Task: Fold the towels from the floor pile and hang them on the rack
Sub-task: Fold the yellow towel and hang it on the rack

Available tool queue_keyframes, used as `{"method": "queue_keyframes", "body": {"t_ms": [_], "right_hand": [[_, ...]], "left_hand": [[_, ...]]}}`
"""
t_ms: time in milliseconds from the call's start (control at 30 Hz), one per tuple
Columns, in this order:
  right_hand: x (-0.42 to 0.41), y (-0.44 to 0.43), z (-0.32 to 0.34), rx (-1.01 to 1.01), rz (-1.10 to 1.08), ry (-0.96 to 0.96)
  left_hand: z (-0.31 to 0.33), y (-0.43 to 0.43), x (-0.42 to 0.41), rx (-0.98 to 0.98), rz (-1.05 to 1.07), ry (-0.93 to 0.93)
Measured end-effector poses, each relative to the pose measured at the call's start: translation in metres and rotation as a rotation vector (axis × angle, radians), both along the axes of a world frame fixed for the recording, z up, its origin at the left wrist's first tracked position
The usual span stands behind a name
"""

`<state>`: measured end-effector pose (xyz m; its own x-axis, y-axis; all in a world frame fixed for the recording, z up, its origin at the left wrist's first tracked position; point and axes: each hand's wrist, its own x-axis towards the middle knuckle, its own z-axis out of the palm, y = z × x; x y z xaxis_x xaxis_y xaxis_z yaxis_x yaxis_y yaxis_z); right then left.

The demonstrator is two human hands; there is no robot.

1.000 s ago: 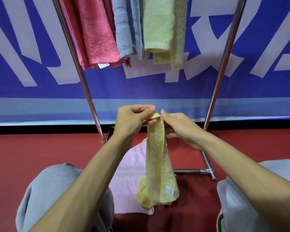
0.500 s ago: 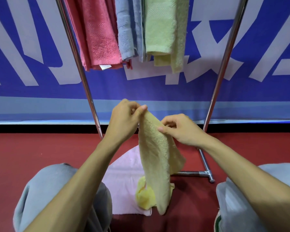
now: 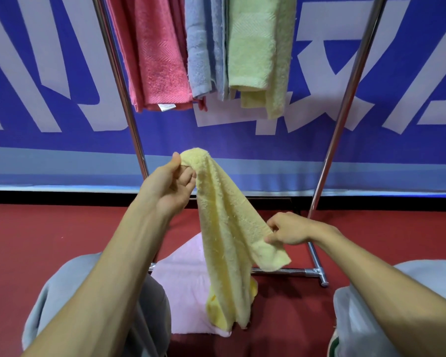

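Knees: grey trousers [image 3: 62,292] fill both lower corners, and the forearms reach out between them.
Left hand [image 3: 170,184]: raised, with thumb and curled fingers pinching the top corner of the pale yellow towel [image 3: 224,222].
Right hand [image 3: 291,229]: lower and out to the right, its fingertips pinching the towel's side edge.
Towel: held in the air and stretched on a slant between the hands, its tail dangling over the floor pile.
Change: half a second ago the hands were close together near the top. Now the left is higher and the right has slid down and outward, spreading the cloth. The white tag seen a second ago is out of sight.
Floor pile: a pink towel [image 3: 183,279] lies flat on the red floor [image 3: 36,228], with a brighter yellow towel [image 3: 213,309] on it, partly hidden.
Rack [image 3: 345,99]: the base bar runs just behind the pile.
Room: an open gap lies between the green towel [image 3: 252,42] and the right pole.
Hung: a coral towel [image 3: 157,55] and a blue-grey towel [image 3: 204,47] hang left of the green one.
Writing: the coral towel's hem tag [image 3: 166,106] is too small to read, and the white characters on the banner [image 3: 62,124] are cropped.
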<state>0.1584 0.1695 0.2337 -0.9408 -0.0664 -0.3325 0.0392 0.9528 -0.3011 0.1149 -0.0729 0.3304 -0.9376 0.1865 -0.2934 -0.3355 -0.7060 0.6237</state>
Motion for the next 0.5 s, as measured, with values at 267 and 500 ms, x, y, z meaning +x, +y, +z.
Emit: {"method": "queue_keyframes", "body": {"t_ms": [267, 500], "right_hand": [[0.011, -0.007, 0.025, -0.521, -0.230, 0.029], [0.028, -0.017, 0.077, -1.113, -0.284, 0.160]], "left_hand": [[0.001, -0.009, -0.003, -0.065, 0.156, -0.039], [-0.004, 0.008, 0.007, -0.625, 0.265, 0.301]]}}
